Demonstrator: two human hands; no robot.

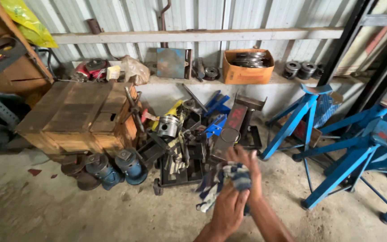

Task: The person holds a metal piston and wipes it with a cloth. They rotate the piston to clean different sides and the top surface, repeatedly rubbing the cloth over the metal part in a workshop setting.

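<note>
Both my hands are bunched round a crumpled blue, white and grey checked cloth rag [234, 179]. My left hand [227, 210] is curled shut on the lower part of it, and my right hand [247, 168] sits above with the fingers half spread, the rag pressed into the palm. A loose tail of it hangs down to the left, over the concrete floor [68, 210].

Just past my knuckles is the junk pile: a dark rusty metal box section standing on end [229, 132], a shiny silver engine piston [168, 126], and two stubby blue bottle jacks [115, 168] on the floor to the left. Behind those sits a worn brown wooden crate [79, 116]. On the right are tall blue steel axle stands [332, 148], and an orange cardboard box of metal rings [248, 66] sits on the ledge at the back.

What I'd worry about is that dangling tail. It looks close enough to the sharp scrap to snag, and a tug could drag something over.

My hands are a bit motion-blurred, so I can't tell if there's anything wrapped inside the rag. My forearms are cut off at the bottom edge, and the middle of the pile is too tangled to pick parts out.
</note>
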